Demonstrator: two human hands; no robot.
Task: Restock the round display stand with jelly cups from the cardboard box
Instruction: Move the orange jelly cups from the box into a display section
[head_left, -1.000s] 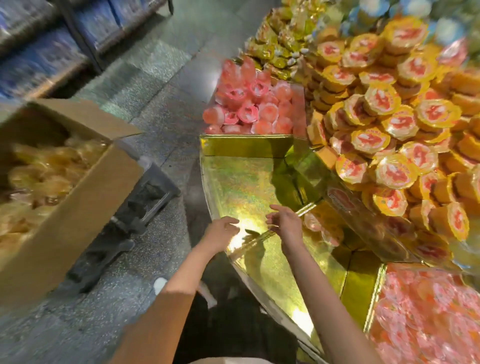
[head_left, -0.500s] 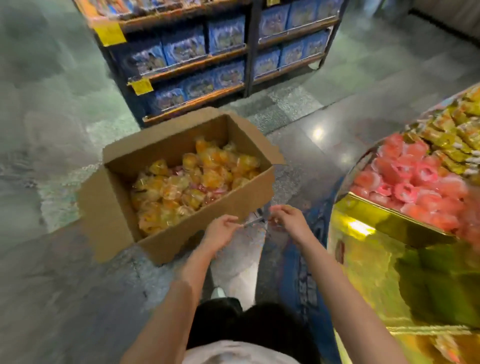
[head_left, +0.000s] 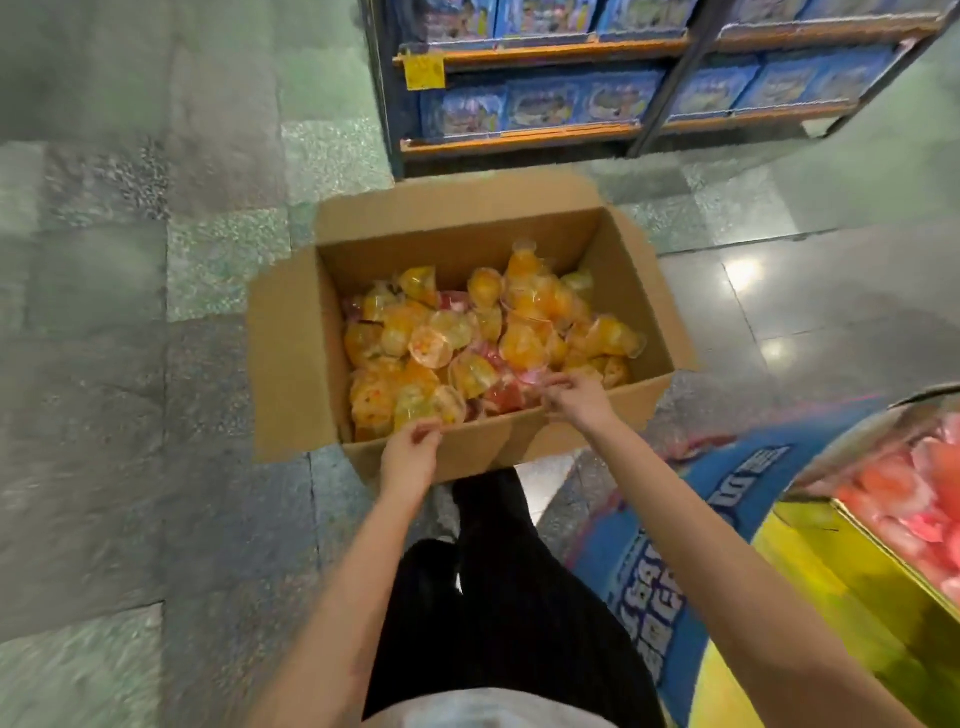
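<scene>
Head view: cardboard box (head_left: 291, 364) on speckled stone floor (head_left: 130, 312), shelves (head_left: 623, 93) behind.

Open cardboard box (head_left: 291, 364) on the floor holds heaped orange jelly cups (head_left: 483, 338).

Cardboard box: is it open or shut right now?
Open. The cardboard box has its flaps folded outward, and the jelly cups heaped inside show from above.

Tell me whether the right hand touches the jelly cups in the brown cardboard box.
Cannot tell. In the head view the right hand overlaps the jelly cups above the cardboard box, blurred.
</scene>
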